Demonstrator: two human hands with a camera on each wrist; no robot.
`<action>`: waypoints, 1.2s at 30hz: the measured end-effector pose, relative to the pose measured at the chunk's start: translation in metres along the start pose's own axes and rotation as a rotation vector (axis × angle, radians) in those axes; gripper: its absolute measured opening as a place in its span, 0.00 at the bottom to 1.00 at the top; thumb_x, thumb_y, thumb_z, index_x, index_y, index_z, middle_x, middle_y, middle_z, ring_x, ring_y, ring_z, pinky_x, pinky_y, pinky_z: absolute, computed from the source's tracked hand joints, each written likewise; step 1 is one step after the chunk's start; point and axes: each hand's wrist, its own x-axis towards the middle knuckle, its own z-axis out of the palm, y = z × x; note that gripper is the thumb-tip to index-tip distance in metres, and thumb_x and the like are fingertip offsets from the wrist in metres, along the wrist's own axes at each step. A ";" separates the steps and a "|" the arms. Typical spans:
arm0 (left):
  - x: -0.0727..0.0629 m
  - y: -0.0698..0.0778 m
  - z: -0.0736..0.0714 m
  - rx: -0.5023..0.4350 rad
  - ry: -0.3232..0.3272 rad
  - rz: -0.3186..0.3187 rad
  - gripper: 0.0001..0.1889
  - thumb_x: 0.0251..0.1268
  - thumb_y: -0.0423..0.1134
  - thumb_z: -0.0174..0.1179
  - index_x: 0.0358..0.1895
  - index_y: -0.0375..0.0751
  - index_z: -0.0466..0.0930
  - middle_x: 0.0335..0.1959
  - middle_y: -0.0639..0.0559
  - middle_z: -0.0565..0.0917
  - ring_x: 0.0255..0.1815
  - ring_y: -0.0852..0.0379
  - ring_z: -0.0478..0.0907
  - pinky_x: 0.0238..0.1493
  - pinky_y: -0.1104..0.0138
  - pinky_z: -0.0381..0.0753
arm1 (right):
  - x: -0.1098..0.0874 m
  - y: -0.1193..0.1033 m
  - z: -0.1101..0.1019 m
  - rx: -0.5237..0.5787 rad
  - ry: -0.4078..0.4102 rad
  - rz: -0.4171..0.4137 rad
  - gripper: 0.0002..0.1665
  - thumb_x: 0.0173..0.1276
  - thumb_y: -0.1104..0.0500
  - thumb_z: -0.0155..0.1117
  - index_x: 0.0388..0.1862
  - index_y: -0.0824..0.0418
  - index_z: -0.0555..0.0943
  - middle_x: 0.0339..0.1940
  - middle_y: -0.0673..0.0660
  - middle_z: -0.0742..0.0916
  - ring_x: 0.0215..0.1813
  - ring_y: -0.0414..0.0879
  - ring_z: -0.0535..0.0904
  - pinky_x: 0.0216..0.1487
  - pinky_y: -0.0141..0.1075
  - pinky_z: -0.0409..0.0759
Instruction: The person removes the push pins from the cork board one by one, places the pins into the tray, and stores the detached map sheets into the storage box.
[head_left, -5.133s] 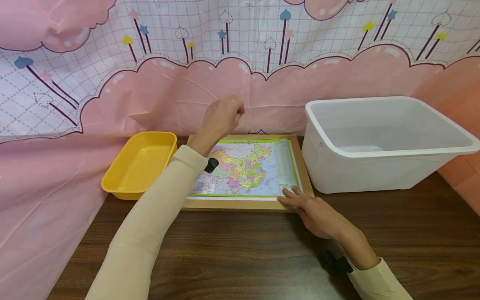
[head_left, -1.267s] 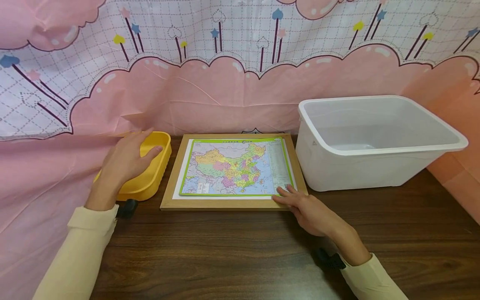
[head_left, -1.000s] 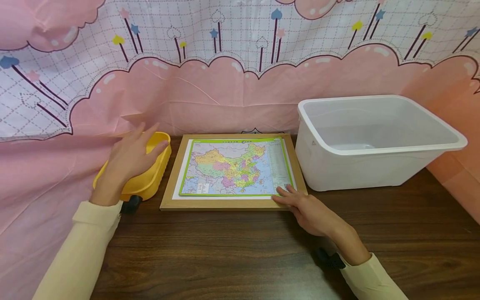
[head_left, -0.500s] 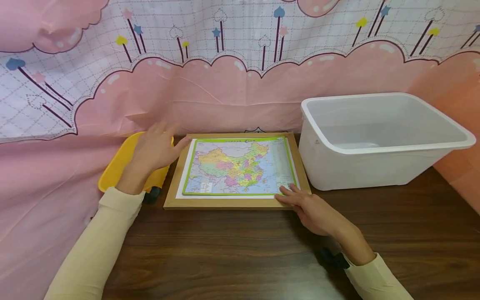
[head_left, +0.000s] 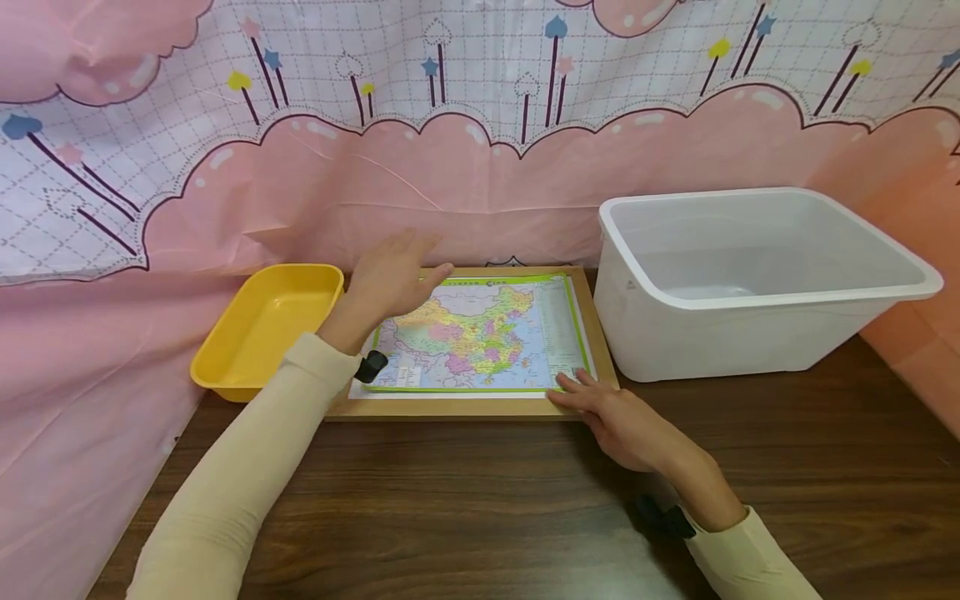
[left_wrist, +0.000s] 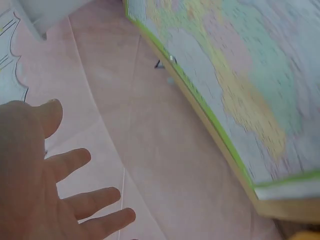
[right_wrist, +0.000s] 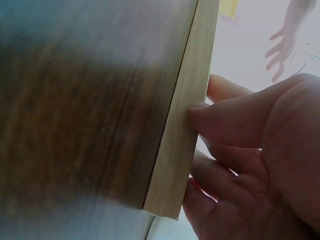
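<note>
My left hand (head_left: 386,279) hangs with fingers straight and apart, holding nothing; in the head view it covers the far left corner of the wooden frame (head_left: 465,407). The green-edged map (head_left: 480,342) lies inside that frame, between my two hands. My right hand (head_left: 626,425) rests at the near right corner, fingers extended over the map's corner (my thumb tip touches the wood), spread rather than clamped. A yellow tray (head_left: 262,333) stands left of the frame, a white tub (head_left: 735,342) right.
</note>
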 end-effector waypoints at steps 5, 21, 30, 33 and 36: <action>0.020 0.022 0.010 -0.005 -0.034 0.028 0.35 0.83 0.62 0.47 0.85 0.52 0.58 0.85 0.46 0.64 0.87 0.43 0.59 0.86 0.44 0.57 | 0.001 0.000 -0.001 -0.015 0.001 -0.011 0.27 0.78 0.72 0.59 0.71 0.57 0.82 0.78 0.64 0.78 0.80 0.69 0.70 0.74 0.70 0.70; 0.062 0.084 0.032 -0.057 -0.049 0.050 0.34 0.84 0.64 0.44 0.85 0.57 0.59 0.86 0.46 0.63 0.87 0.43 0.59 0.81 0.38 0.63 | 0.001 0.000 -0.002 -0.027 0.004 -0.021 0.27 0.77 0.72 0.59 0.71 0.57 0.82 0.78 0.63 0.78 0.79 0.70 0.71 0.71 0.70 0.73; 0.065 0.080 0.040 -0.078 -0.042 0.049 0.34 0.84 0.63 0.45 0.85 0.54 0.60 0.85 0.46 0.64 0.85 0.43 0.62 0.81 0.43 0.66 | 0.002 -0.001 -0.003 -0.025 0.005 -0.017 0.27 0.77 0.73 0.59 0.71 0.57 0.82 0.77 0.64 0.78 0.79 0.70 0.71 0.72 0.70 0.72; 0.066 0.076 0.049 -0.066 -0.047 0.062 0.33 0.84 0.62 0.46 0.84 0.53 0.61 0.84 0.46 0.67 0.84 0.44 0.65 0.81 0.46 0.69 | 0.001 -0.001 -0.002 -0.026 0.003 -0.018 0.28 0.76 0.73 0.59 0.71 0.57 0.83 0.77 0.64 0.79 0.79 0.70 0.71 0.72 0.70 0.72; 0.067 0.072 0.057 -0.077 -0.079 0.074 0.33 0.85 0.59 0.47 0.85 0.52 0.59 0.84 0.45 0.66 0.84 0.44 0.64 0.80 0.46 0.69 | 0.001 0.000 -0.002 -0.032 0.005 -0.023 0.28 0.76 0.73 0.59 0.71 0.57 0.83 0.77 0.64 0.79 0.79 0.70 0.71 0.72 0.70 0.72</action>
